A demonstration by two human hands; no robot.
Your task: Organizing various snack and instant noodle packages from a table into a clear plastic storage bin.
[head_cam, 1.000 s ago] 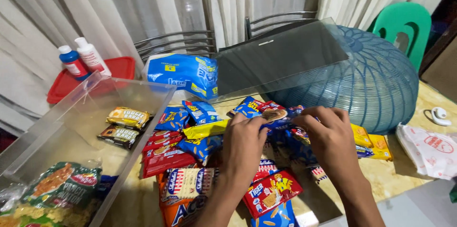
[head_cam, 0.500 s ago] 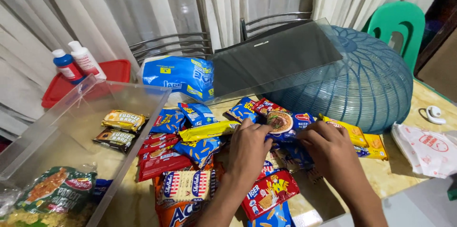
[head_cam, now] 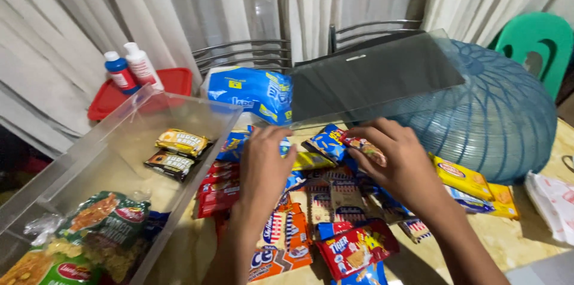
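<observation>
Head view. My left hand (head_cam: 263,162) lies flat, fingers together, on the heap of bright foil snack packets (head_cam: 335,201) at centre frame. My right hand (head_cam: 397,159) curls its fingers over a blue-and-red noodle packet (head_cam: 344,141) at the heap's upper edge; whether they pinch it I cannot tell. That packet lies with its long axis running from upper left to lower right, its printed face up. I judge the sorting barely started: the clear acrylic bin (head_cam: 89,159) at left holds only two small chocolate bar packets (head_cam: 177,152), while most packets remain on the marbled table (head_cam: 496,231). Green noodle bags (head_cam: 89,231) fill the lower left; a blue mesh food cover (head_cam: 496,112) stands at right.
</observation>
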